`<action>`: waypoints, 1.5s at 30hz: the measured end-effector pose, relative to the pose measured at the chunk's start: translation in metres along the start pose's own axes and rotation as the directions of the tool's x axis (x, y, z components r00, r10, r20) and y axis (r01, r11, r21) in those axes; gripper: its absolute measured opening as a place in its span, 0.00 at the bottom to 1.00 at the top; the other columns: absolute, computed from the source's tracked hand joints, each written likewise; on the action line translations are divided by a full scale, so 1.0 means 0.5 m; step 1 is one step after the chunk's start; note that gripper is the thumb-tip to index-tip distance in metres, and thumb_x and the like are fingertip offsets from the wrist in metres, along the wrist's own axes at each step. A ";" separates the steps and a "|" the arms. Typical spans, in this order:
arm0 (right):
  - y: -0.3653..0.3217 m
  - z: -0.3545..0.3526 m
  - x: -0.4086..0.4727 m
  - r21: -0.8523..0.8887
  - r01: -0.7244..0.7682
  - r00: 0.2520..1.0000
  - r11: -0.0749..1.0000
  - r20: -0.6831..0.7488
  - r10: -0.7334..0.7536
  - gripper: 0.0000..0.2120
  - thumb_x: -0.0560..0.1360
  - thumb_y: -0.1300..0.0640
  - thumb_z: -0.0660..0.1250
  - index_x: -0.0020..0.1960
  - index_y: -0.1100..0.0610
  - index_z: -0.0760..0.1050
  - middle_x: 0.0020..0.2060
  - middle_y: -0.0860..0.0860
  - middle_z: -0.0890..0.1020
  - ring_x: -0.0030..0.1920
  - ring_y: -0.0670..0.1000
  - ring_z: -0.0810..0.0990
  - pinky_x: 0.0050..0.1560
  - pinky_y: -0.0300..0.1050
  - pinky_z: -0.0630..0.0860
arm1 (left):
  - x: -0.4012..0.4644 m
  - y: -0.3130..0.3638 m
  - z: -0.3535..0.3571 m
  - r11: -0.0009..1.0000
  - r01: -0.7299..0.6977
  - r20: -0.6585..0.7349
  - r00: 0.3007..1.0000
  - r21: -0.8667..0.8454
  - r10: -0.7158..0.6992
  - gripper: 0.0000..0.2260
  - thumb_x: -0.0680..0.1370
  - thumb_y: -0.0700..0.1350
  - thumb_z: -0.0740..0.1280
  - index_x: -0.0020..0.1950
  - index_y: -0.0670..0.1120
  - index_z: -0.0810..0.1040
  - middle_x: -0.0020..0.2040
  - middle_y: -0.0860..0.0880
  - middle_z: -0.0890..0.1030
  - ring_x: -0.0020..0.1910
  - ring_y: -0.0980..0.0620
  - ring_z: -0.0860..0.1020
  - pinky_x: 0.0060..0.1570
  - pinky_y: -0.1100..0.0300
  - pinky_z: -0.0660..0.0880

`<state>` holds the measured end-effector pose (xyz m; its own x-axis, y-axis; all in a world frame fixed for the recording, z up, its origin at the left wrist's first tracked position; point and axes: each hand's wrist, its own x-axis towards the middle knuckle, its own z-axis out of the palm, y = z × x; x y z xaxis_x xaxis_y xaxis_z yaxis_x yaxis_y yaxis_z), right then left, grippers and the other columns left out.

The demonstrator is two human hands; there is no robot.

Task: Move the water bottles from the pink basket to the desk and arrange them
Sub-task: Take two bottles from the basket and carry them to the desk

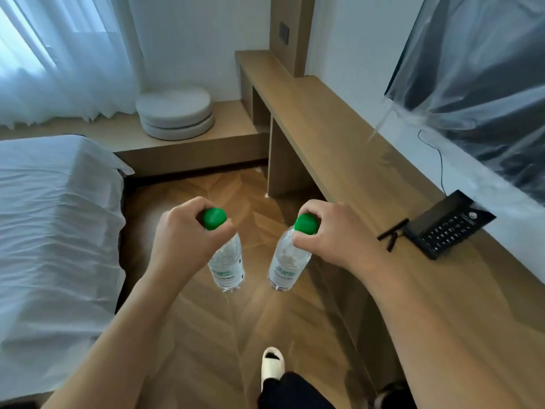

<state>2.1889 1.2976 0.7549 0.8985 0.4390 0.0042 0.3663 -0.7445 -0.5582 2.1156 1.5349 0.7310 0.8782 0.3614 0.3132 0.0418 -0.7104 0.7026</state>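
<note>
Holding two bottles [227,265] [287,265], one per hand [182,231] [336,234].

Left hand [180,231] covers the neck of its bottle [227,265]; right hand [333,234] covers the neck of the other bottle [287,267]. Label print on both: too small to read. Bed [56,231] cut off by left edge. Desk [354,160] cut off at right. Phone [448,224] key markings unreadable.
</note>
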 end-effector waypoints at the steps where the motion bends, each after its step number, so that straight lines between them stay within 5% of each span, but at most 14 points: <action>1: -0.003 0.005 0.041 -0.004 0.002 1.000 1.000 -0.005 -0.002 0.10 0.65 0.44 0.68 0.43 0.47 0.75 0.34 0.45 0.79 0.37 0.48 0.79 0.37 0.50 0.81 | 0.039 -0.018 0.005 1.000 0.002 0.004 1.000 0.005 -0.003 0.06 0.66 0.53 0.74 0.37 0.55 0.77 0.31 0.57 0.78 0.34 0.58 0.77 0.30 0.64 0.71; 11: 0.014 0.026 0.466 0.017 0.032 0.999 0.999 0.012 -0.032 0.10 0.62 0.45 0.68 0.41 0.49 0.76 0.31 0.46 0.78 0.33 0.46 0.77 0.31 0.42 0.74 | 0.426 -0.136 0.073 0.999 -0.017 -0.040 0.999 0.049 0.019 0.07 0.64 0.57 0.71 0.37 0.58 0.76 0.37 0.63 0.79 0.35 0.60 0.77 0.29 0.65 0.68; 22: -0.007 0.025 0.888 0.004 0.054 0.998 0.999 -0.040 -0.054 0.11 0.64 0.44 0.68 0.41 0.49 0.76 0.32 0.46 0.78 0.35 0.48 0.79 0.37 0.51 0.80 | 0.824 -0.246 0.120 0.998 -0.025 -0.031 0.999 0.062 0.027 0.06 0.67 0.52 0.74 0.38 0.55 0.78 0.30 0.57 0.77 0.34 0.60 0.77 0.30 0.68 0.67; 36: -0.071 0.068 1.422 -0.038 0.031 0.994 0.999 -0.105 -0.035 0.09 0.66 0.47 0.69 0.43 0.48 0.75 0.31 0.46 0.77 0.33 0.47 0.77 0.32 0.43 0.75 | 1.370 -0.436 0.163 0.998 -0.061 0.047 0.997 0.028 0.059 0.06 0.68 0.51 0.74 0.40 0.54 0.78 0.30 0.58 0.76 0.34 0.62 0.76 0.29 0.73 0.65; 45: -0.011 0.088 1.759 -0.015 -0.002 0.998 1.000 -0.060 0.001 0.09 0.65 0.45 0.68 0.42 0.48 0.75 0.31 0.46 0.78 0.34 0.47 0.77 0.34 0.48 0.79 | 1.679 -0.543 0.279 0.998 -0.057 0.068 0.996 -0.006 0.057 0.08 0.64 0.59 0.67 0.37 0.57 0.76 0.28 0.58 0.76 0.33 0.62 0.76 0.27 0.74 0.66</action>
<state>2.9664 1.7098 0.7251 0.9117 0.4073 0.0534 0.3682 -0.7526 -0.5459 2.9082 1.9471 0.7143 0.9094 0.2783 0.3090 -0.0111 -0.7265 0.6871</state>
